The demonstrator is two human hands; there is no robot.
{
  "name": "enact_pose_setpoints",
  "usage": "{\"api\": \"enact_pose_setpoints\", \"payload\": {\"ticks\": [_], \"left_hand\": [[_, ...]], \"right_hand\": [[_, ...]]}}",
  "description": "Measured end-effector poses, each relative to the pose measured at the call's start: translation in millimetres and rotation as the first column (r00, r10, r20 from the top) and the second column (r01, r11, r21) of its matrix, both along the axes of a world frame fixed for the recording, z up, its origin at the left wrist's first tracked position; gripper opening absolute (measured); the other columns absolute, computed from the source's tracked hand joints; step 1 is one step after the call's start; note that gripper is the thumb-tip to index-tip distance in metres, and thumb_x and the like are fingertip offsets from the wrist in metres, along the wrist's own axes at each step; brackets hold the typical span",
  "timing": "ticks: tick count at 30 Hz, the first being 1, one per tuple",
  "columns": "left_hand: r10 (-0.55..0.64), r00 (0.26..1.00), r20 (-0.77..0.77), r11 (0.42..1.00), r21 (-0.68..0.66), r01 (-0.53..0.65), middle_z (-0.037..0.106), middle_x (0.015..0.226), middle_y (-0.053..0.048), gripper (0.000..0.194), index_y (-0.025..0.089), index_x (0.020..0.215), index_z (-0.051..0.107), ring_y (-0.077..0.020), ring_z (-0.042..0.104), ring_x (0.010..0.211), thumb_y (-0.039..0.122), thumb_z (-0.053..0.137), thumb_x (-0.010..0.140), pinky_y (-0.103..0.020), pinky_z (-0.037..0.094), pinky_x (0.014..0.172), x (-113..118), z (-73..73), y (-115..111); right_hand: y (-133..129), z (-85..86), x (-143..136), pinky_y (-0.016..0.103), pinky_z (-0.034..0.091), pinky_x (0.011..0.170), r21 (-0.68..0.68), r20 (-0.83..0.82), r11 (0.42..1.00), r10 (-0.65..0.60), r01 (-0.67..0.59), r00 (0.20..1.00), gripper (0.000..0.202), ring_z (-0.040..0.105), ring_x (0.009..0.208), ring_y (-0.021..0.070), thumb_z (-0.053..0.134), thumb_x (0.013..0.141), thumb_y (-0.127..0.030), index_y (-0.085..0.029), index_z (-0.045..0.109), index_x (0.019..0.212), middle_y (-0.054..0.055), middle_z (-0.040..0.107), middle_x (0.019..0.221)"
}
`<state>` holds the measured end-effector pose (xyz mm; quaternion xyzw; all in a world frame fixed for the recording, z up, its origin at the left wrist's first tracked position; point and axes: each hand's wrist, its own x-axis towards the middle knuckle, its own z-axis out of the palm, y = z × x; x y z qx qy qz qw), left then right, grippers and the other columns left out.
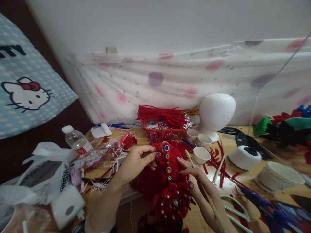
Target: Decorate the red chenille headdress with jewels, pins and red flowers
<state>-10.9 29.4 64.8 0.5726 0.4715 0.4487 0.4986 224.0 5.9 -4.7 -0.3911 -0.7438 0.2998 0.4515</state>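
Observation:
A red headdress (150,179) with a row of coloured gems down its middle and a beaded red flower (172,200) at its lower end sits upright in front of me. My left hand (141,161) is closed at its left edge, thumb and fingers pinching the red material near the blue oval gem (166,148). My right hand (196,176) is at its right side, with a thin wooden stick (209,194) held between the fingers. Its fingertips reach the red petals. Part of the left fingertips is hidden.
Behind stands a red basket (167,134) with red stems, beside a white foam head (217,113). Paper cups (201,155), scissors (234,207) and a blue glue gun (262,207) lie right. A water bottle (77,142) and plastic bags (46,168) crowd the left.

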Motion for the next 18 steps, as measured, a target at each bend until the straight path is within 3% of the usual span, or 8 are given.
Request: {"api": "enact_pose_setpoints", "payload": {"ticks": [7,18], "left_hand": [[0.059,0.998,-0.029,0.996,0.066,-0.057,0.064,0.065,0.0,0.03,0.013,0.092,0.071,-0.0121,0.061,0.057,0.041,0.061,0.088,-0.025,0.053,0.059,-8.4,2.0,-0.3],[0.147,0.986,0.074,0.984,0.085,-0.153,0.073,0.083,-0.005,0.034,0.015,0.095,0.071,-0.0142,0.066,0.067,0.047,0.064,0.086,-0.024,0.055,0.059,-2.0,-1.3,0.4]], "right_hand": [[-1.7,0.6,-0.2,0.053,0.04,0.111,-0.013,0.0,1.0,0.004,-0.004,1.0,0.018,0.047,0.137,0.0277,0.048,0.098,-0.041,-0.032,0.062,0.105,0.003,0.056,0.145],[0.3,-2.3,-0.5,0.053,0.037,0.112,-0.035,-0.015,0.999,0.015,-0.015,1.0,0.018,0.044,0.139,0.0277,0.047,0.098,-0.042,-0.033,0.06,0.107,0.002,0.054,0.147]]}}
